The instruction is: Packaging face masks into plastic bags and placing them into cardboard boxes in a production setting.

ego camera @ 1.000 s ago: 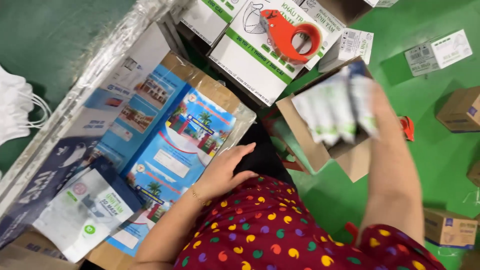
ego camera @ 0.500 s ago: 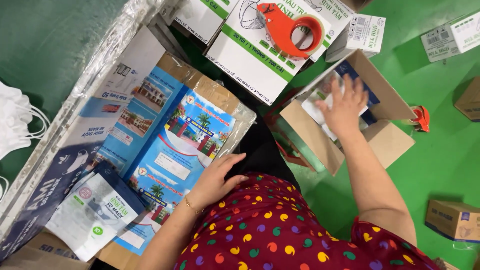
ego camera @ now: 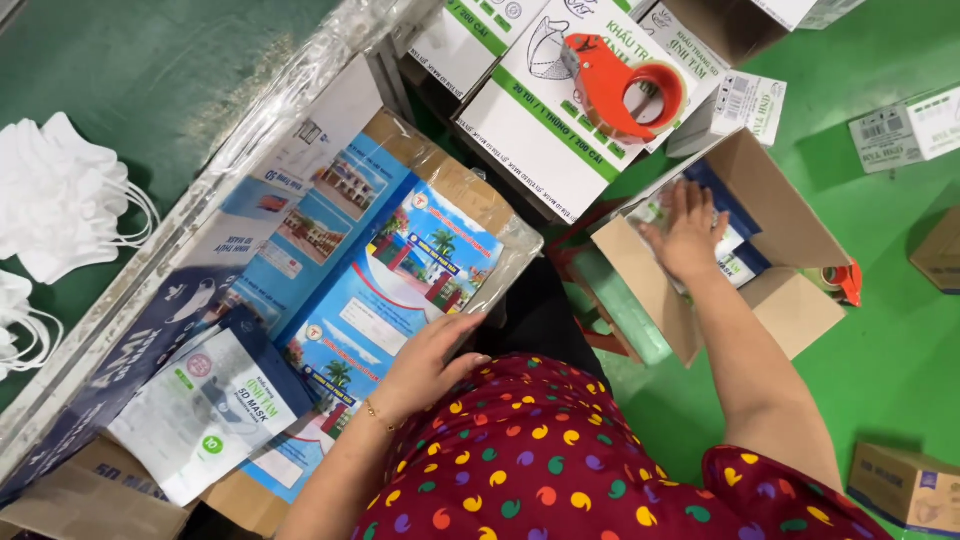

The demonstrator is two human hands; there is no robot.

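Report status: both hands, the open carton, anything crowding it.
Right hand flat on packets inside open cardboard carton. Left hand rests on blue printed sheets. Red tape dispenser on boxes just behind carton.

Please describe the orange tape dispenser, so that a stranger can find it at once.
Look at the white-and-green cartons at the top, above the open cardboard box where the right hand presses. The tape dispenser lies on them. It alone is bright orange, with a round ring.
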